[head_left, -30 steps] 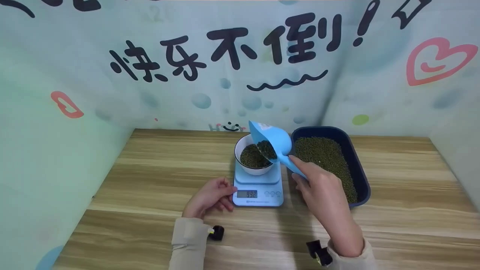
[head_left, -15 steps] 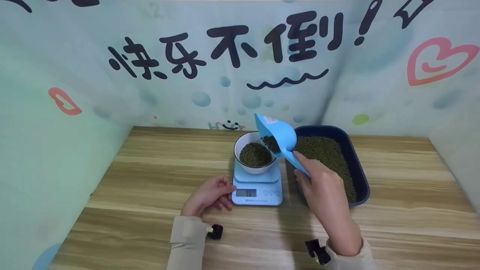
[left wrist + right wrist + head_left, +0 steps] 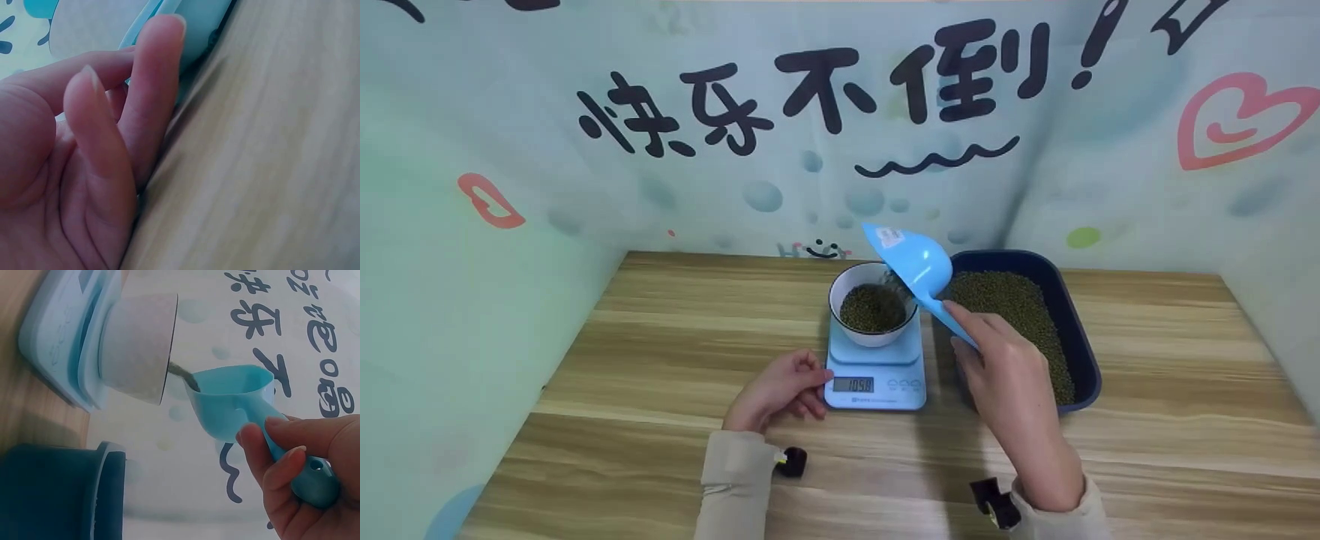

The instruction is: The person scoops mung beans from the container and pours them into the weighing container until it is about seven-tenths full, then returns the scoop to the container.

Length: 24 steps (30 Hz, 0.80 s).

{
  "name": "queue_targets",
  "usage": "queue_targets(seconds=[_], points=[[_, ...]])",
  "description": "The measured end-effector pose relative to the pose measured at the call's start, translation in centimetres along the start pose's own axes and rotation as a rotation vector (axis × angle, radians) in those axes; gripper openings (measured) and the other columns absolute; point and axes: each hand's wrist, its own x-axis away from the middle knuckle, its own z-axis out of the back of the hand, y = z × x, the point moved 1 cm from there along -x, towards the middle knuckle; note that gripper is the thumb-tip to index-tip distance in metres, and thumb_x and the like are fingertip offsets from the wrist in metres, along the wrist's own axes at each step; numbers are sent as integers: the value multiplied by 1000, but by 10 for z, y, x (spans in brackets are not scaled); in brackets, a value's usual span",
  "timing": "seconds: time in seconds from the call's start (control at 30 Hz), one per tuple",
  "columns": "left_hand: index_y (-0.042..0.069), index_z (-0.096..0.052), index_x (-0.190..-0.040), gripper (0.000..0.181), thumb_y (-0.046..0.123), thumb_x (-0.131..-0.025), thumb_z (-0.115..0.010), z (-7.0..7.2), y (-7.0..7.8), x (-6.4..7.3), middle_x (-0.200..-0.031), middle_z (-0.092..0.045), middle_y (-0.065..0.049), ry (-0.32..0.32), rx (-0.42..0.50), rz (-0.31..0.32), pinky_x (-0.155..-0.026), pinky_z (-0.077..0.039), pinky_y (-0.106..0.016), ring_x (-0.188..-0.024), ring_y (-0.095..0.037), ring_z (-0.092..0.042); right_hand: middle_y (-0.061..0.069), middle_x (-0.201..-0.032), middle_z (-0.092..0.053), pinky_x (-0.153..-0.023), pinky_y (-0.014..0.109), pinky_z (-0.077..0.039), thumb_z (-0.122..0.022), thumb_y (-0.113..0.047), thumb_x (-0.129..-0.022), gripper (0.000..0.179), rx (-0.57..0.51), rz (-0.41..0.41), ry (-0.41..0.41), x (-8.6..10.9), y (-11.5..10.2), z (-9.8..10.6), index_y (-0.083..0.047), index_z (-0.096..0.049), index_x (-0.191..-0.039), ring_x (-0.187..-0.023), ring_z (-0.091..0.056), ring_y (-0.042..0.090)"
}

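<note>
My right hand [image 3: 1009, 371] grips the handle of a blue scoop [image 3: 922, 262], tilted over a white dark-rimmed bowl [image 3: 871, 340]. In the right wrist view a thin stream of small green beans [image 3: 184, 376] runs from the scoop's lip to the bowl. Beans that look like mung beans [image 3: 870, 309] lie inside the bowl, which stands on a light-blue kitchen scale [image 3: 877, 401]. Its display [image 3: 853, 385] shows digits. My left hand [image 3: 780, 390] rests on the table at the scale's left edge, thumb tip touching it beside the display, other fingers loosely bent.
A dark-blue tub [image 3: 1084, 367] of the same beans stands right of the scale, partly under my right hand. The wood-grain table [image 3: 660, 322] ends at a printed backdrop [image 3: 697, 202] close behind the bowl and tub.
The scoop first drew back up and right from the bowl, then tipped further over it, and beans now pour. The display digits changed. My left hand stays at the scale.
</note>
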Motion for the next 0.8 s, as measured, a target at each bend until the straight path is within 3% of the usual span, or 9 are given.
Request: queue_targets(seconds=[0.27, 0.57, 0.67, 0.8], points=[[0, -47, -89, 19, 16, -89, -55, -1, 3, 3, -76, -60, -16, 1, -10, -8, -45, -45, -24, -61, -26, -64, 2, -96, -63, -65, 36, -49, -68, 1, -76, 43, 1, 10, -4, -1, -1, 1, -16, -61, -115, -83, -61, 16], [2, -47, -89, 21, 21, -88, -57, 5, -17, -13, -75, -60, -14, 7, 8, -4, -43, -44, -24, -59, -24, -64, 4, -99, -64, -68, 37, -49, -68, 0, -75, 47, -7, -13, -12, -1, 1, 13, -16, -59, -118, -84, -60, 17], [4, -46, -88, 24, 24, -87, -59, 5, -21, -15, -74, -60, -12, 19, 8, -7, -42, -44, -23, -58, -22, -63, 5, -93, -64, -61, 34, -47, -67, -6, -77, 45, 2, -52, 5, -3, 2, 25, -16, -57, -120, -72, -57, 17], [4, -47, -87, 25, 26, -86, -60, 4, -21, -14, -73, -61, -12, 35, 2, -4, -42, -44, -23, -57, -22, -63, 3, -78, -60, -44, 28, -40, -65, -21, -82, 40, -2, -195, -37, -2, 4, 48, -21, -54, -120, -52, -49, 13]])
